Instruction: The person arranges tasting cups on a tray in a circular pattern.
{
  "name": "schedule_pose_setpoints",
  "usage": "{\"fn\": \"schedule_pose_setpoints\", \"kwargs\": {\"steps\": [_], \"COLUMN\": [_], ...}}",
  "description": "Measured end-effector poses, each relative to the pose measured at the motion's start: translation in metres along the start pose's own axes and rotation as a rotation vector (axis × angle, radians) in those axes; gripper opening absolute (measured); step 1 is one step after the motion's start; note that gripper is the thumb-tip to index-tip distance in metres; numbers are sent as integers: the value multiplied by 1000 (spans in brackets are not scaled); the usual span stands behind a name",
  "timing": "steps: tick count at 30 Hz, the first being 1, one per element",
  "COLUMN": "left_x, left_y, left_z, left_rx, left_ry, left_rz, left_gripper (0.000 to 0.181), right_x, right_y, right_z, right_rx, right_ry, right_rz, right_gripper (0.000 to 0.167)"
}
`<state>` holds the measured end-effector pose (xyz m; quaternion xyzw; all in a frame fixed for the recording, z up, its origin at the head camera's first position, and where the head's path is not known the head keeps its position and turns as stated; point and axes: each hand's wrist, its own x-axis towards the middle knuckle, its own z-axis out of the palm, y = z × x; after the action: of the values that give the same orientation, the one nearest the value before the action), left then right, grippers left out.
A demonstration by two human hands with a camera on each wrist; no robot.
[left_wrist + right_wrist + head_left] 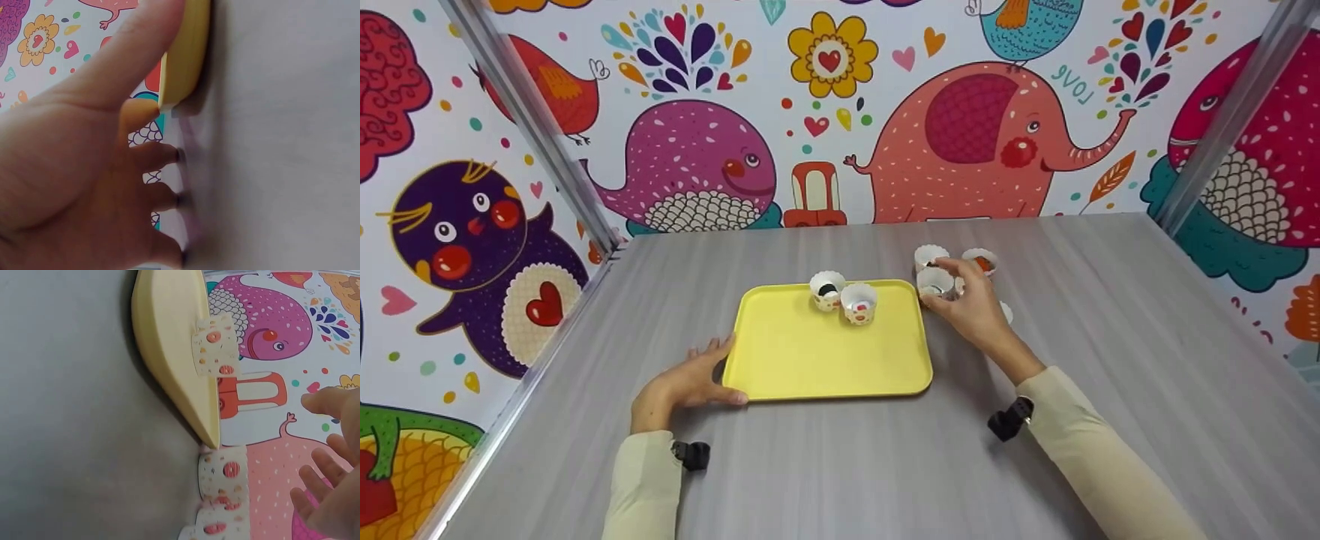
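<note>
A yellow tray (825,367) lies on the table. My left hand (682,386) is at its near left corner, thumb on the rim and index fingertip against the side. The other fingertips rest on the table, spread apart. Two patterned paper baking cups, one with something dark inside (826,294) and one with something red and white (859,306), stand touching at the tray's far edge. Right of the tray, my right hand (975,307) is over a similar cup (934,280). Seen from the right wrist, its spread fingers (326,461) are apart from the cups (222,472).
Other paper cups stand by my right hand: one behind (931,253), one with orange contents (979,262), and one mostly hidden behind the wrist (1006,312). Printed walls (825,135) bound the grey table (825,465) at the back and sides.
</note>
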<state>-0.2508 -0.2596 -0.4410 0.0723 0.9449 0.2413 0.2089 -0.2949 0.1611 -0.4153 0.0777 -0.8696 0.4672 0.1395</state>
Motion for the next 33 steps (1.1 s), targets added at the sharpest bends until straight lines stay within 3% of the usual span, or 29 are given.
{"fn": "schedule_pose_setpoints", "kwargs": {"steps": [4, 10, 16, 33], "left_x": [-1, -1, -2, -3], "left_y": [0, 0, 1, 0], "left_z": [0, 0, 0, -1], "left_rx": [1, -2, -5, 1], "left_ry": [5, 8, 4, 10], "left_rz": [-4, -1, 6, 21], "left_gripper": [121, 122, 122, 122], "right_x": [-3, -9, -15, -24], "right_y": [5, 14, 27, 53], "right_z": [-9, -24, -36, -48], "right_rx": [-8, -63, -74, -88], "right_ry": [38, 38, 32, -93], "right_rz": [-18, 89, 119, 233], "right_gripper": [59, 61, 67, 88]}}
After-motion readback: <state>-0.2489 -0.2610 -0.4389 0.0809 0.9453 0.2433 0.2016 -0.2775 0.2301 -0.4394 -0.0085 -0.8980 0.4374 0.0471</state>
